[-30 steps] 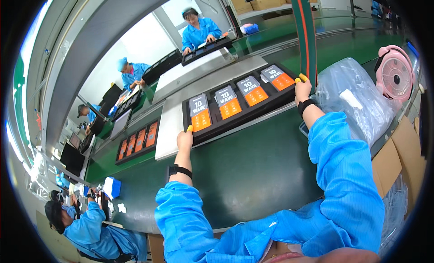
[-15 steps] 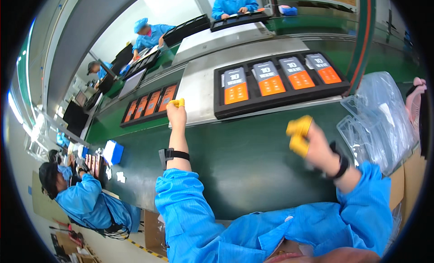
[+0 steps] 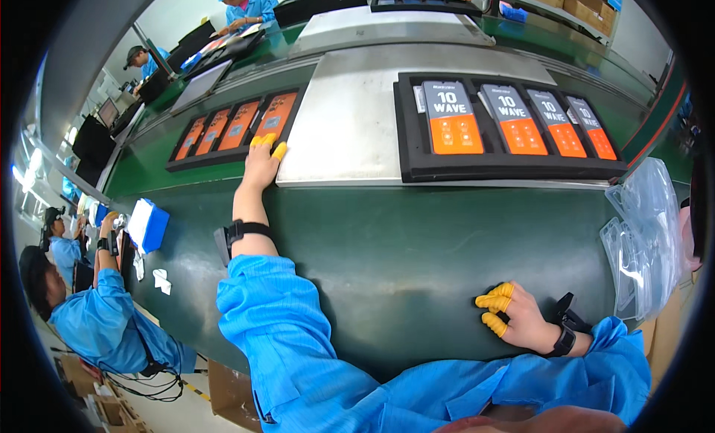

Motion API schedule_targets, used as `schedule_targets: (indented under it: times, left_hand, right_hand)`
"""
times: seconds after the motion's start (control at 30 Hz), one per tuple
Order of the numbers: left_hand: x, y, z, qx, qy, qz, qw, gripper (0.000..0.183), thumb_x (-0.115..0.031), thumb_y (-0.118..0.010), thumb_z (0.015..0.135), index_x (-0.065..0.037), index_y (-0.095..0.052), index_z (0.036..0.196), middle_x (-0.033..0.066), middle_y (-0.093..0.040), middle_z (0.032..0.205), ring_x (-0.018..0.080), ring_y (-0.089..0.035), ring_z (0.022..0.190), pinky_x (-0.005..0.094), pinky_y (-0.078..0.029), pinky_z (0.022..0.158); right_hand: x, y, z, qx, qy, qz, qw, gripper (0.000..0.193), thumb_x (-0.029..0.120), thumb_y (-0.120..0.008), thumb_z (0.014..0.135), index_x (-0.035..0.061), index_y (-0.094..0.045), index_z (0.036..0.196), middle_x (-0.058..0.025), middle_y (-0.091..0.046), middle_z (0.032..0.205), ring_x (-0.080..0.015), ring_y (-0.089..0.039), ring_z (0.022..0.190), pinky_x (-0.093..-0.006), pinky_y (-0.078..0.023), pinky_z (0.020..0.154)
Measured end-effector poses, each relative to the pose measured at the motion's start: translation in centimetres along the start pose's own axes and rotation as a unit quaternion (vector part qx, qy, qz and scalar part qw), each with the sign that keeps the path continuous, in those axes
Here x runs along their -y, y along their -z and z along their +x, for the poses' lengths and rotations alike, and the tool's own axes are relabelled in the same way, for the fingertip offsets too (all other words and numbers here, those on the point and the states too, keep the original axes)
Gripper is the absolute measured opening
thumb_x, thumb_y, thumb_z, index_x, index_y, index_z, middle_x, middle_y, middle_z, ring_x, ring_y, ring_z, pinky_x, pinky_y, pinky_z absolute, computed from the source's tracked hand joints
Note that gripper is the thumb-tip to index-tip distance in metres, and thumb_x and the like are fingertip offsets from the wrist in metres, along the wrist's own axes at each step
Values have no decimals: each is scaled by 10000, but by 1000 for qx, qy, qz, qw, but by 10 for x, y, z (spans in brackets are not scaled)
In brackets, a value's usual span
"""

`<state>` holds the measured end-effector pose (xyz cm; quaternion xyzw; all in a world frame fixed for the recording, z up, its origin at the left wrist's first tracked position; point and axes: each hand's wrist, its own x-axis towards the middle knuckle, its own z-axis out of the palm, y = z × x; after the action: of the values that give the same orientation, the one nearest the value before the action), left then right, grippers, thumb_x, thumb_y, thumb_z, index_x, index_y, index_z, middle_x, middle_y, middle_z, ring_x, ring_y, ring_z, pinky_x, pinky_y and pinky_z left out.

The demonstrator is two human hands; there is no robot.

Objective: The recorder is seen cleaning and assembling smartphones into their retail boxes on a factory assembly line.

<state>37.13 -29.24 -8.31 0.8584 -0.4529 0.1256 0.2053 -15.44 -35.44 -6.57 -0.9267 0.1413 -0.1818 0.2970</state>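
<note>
My left hand [image 3: 261, 165], with yellow finger covers, reaches the near right corner of a black tray [image 3: 216, 159]. Its fingers curl over the tray's edge by the last orange box [image 3: 277, 114], with the thumb outside. My right hand [image 3: 515, 314] is low over the green work surface, holding nothing; its covered fingers are loosely bent and apart. A second black tray [image 3: 514, 170] sits on a metal plate [image 3: 342, 120] ahead, holding several grey and orange boxes [image 3: 453, 119].
Clear plastic trays [image 3: 648, 239] are stacked at the right. On the left are a blue and white box [image 3: 147, 224] and white scraps [image 3: 161, 281] on the green surface [image 3: 387, 247]. A co-worker in blue [image 3: 112, 314] is at the left; others work across the line.
The view has turned, shifting the scene. My left hand has gone from a pinch to fingers over the left tray's corner. My right hand has dropped toward the green surface, nearer my body.
</note>
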Motion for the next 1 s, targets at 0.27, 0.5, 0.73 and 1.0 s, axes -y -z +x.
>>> schedule_targets:
  times: [0.27,0.5,0.73,1.0]
  left_hand:
    - [-12,7,13,-103,131,21,986,295,-285,-560,746,-60,-607,930,126,-527,1020,290,-412,1039,466,-287,820]
    - [17,70,-19,-379,104,-425,816,150,-68,-542,784,16,-524,660,18,-469,618,115,-425,579,249,-347,556]
    - [-102,81,-122,-329,58,-414,847,139,-78,-467,813,2,-513,708,27,-477,649,120,-446,602,244,-364,579]
    - [-244,98,-259,-310,52,-332,890,205,-51,-517,739,22,-479,551,142,-475,662,259,-454,621,347,-335,515]
  right_hand:
    - [-5,1,4,-20,18,-17,999,273,79,-650,659,96,-619,929,-61,-548,804,-239,-511,735,-311,-449,617]
    - [-4,-2,4,-34,48,-5,998,247,78,-648,663,94,-619,908,-53,-550,810,-235,-514,741,-306,-449,615]
    - [-9,0,4,-35,34,55,997,199,135,-612,719,91,-606,913,-60,-541,805,-229,-521,768,-315,-448,650]
    - [-14,1,4,-88,-6,227,970,206,115,-589,762,57,-579,959,-77,-541,810,-190,-545,729,-286,-453,667]
